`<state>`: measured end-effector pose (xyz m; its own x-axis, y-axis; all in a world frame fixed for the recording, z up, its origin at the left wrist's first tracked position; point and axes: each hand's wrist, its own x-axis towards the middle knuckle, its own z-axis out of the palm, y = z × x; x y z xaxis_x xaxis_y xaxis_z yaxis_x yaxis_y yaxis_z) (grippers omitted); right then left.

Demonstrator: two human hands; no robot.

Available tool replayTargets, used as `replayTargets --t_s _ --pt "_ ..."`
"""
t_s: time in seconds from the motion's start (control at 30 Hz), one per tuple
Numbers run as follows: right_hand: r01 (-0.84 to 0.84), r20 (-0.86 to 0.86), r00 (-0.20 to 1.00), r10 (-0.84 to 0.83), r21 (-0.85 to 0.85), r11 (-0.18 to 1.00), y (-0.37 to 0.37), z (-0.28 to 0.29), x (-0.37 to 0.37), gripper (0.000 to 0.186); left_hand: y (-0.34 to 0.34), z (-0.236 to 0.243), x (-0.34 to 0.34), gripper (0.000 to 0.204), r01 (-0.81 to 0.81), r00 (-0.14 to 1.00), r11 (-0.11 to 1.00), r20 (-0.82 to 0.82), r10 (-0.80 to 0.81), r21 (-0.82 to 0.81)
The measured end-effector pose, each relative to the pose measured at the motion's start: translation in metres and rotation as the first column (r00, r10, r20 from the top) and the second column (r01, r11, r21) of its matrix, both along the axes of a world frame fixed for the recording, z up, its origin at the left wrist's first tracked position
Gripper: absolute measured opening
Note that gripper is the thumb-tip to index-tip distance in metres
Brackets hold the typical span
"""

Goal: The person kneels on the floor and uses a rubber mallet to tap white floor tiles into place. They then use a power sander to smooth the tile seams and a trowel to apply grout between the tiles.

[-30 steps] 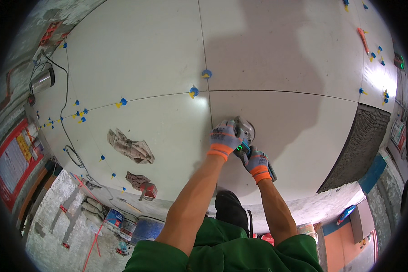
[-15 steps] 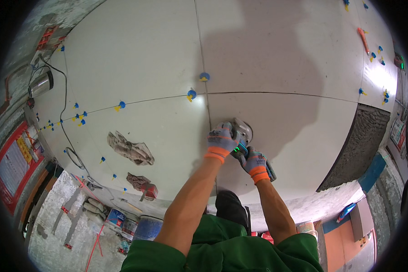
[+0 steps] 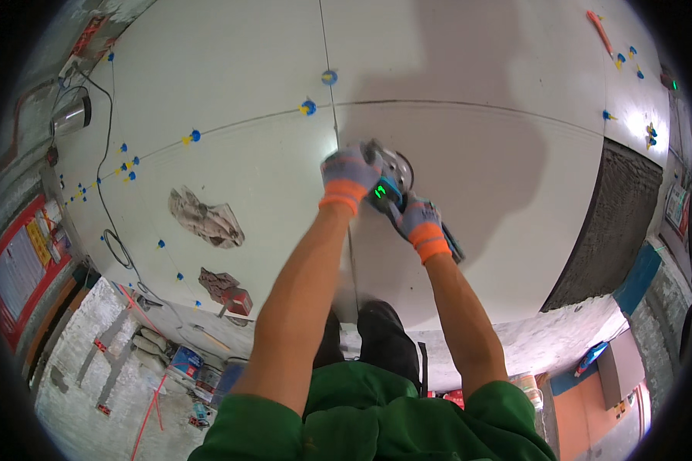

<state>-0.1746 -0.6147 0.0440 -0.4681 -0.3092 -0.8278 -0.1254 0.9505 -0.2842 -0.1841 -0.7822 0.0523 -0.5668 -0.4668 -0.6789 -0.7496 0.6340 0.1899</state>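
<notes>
At the tile joint [image 3: 352, 257], left hand [image 3: 351, 170] and right hand [image 3: 421, 218] wrap the grinder [image 3: 390, 187], apparently dressing the joint; the next move likely requires steady guidance.

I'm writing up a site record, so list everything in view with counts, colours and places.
Power tool: one, black and blue, between both hands
Tiles: several, off-white, across the middle
Clips: many, blue and yellow, along tile seams
Crumpled cloths: two, grey-brown, on tiles at left
Boxy thing: one, red, beside the lower cloth
Mortar patch: one, dark grey, right
Stick-shaped tool: one, orange, upper right
Metal cylinder: one, silver, far left
Cable: at least one, dark, left
Small clutter: uncountable, mixed colours, lower left
Left hand: one, grey-orange glove, on tool
Right hand: one, grey-orange glove, on tool
Sleeves: two, green, lower edge
</notes>
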Motion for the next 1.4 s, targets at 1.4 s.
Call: replayTargets --t_s 1.4 --pt "-0.004 0.09 0.996 -0.004 0.091 0.996 0.139 0.007 0.157 0.055 0.135 -0.005 0.165 0.049 0.015 1.0 0.984 0.01 -0.017 0.179"
